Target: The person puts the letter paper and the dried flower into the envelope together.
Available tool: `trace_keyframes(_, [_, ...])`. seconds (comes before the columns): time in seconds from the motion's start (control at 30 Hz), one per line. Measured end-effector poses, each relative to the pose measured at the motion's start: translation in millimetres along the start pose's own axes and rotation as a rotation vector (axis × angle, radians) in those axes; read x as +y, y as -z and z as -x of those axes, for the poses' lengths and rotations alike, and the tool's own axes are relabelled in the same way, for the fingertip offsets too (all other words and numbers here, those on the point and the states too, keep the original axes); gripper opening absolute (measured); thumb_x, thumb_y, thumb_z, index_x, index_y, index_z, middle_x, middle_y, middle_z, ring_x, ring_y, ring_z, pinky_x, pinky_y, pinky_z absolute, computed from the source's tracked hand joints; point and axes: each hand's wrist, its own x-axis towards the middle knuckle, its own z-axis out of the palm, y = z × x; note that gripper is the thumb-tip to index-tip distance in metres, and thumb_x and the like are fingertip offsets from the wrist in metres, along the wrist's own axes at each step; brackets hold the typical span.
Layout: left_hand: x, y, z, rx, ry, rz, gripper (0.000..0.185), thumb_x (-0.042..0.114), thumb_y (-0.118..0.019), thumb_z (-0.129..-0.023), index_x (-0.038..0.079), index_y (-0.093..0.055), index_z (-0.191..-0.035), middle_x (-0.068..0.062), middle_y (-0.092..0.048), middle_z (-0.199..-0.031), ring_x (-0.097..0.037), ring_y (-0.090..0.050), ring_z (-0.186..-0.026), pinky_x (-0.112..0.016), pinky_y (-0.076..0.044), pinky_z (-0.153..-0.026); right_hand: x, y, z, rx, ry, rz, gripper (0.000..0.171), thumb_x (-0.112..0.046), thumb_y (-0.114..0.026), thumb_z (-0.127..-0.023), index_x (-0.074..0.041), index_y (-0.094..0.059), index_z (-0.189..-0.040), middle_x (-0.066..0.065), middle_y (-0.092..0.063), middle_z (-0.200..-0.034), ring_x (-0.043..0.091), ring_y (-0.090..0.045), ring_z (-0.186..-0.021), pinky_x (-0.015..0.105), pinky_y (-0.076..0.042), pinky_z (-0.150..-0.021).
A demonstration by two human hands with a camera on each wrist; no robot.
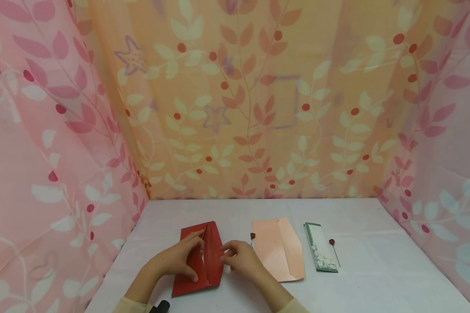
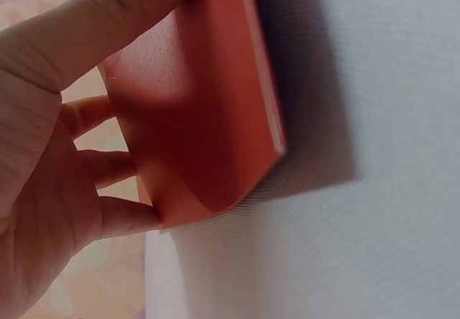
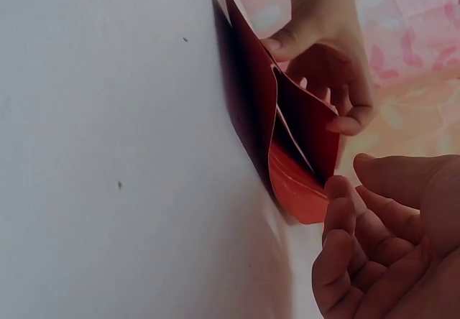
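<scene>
A red envelope (image 1: pixel 192 269) lies on the table with its flap (image 1: pixel 214 261) folded out to the right. My left hand (image 1: pixel 180 258) grips the envelope body, thumb near the front end and fingers toward the back end. The left wrist view shows the red paper (image 2: pixel 180 111) bowed between thumb and fingers. Its mouth gapes in the right wrist view, where a thin white edge (image 3: pixel 295 133) shows inside. My right hand (image 1: pixel 240 258) is at the flap's outer edge, fingers loosely bent. In the right wrist view, that hand's thumb and forefinger (image 3: pixel 338 197) stand apart beside the flap.
Right of my right hand lies a peach envelope (image 1: pixel 270 250), flap unfolded, with a small red flower (image 1: pixel 252 236) at its left edge. Farther right are a green-bordered white card (image 1: pixel 319 248) and another red flower on a stem (image 1: pixel 332 242). Patterned curtains (image 1: pixel 250 108) enclose the table.
</scene>
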Motion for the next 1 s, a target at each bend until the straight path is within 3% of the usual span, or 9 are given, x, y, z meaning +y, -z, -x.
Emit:
trace_keyframes(0.2, [1.8, -0.8, 1.0, -0.005, 0.003, 0.010, 0.073, 0.051, -0.095, -0.062, 0.030, -0.053, -0.118, -0.005, -0.026, -0.168, -0.035, -0.028, -0.151, -0.050, -0.053, -0.102, 3, 12, 3, 0.045, 0.029, 0.058, 0.025, -0.014, -0.079, -0.087, -0.005, -0.073, -0.110, -0.004, -0.073, -0.080, 0.015, -0.063, -0.060, 0.028, -0.051, -0.054])
trace_keyframes(0.57, [-0.4, -1.1, -0.3, -0.013, 0.006, 0.010, 0.072, 0.049, -0.096, -0.063, 0.030, -0.053, -0.118, -0.003, -0.024, -0.168, -0.036, -0.027, -0.151, -0.045, -0.057, -0.096, 9, 39, 9, 0.189, 0.088, 0.174, 0.028, -0.019, -0.083, -0.084, -0.006, -0.074, -0.108, -0.006, -0.072, -0.086, 0.009, -0.062, -0.077, 0.026, -0.051, -0.070])
trace_keyframes(1.0, [2.5, 0.0, 1.6, -0.017, 0.002, 0.013, 0.071, 0.048, -0.095, -0.064, 0.030, -0.053, -0.118, -0.003, -0.023, -0.168, -0.034, -0.028, -0.150, -0.039, -0.056, -0.094, 24, 53, 7, 0.360, -0.002, 0.376, 0.030, -0.020, -0.085, -0.080, -0.009, -0.076, -0.106, 0.003, -0.072, -0.094, 0.014, -0.065, -0.082, 0.033, -0.053, -0.070])
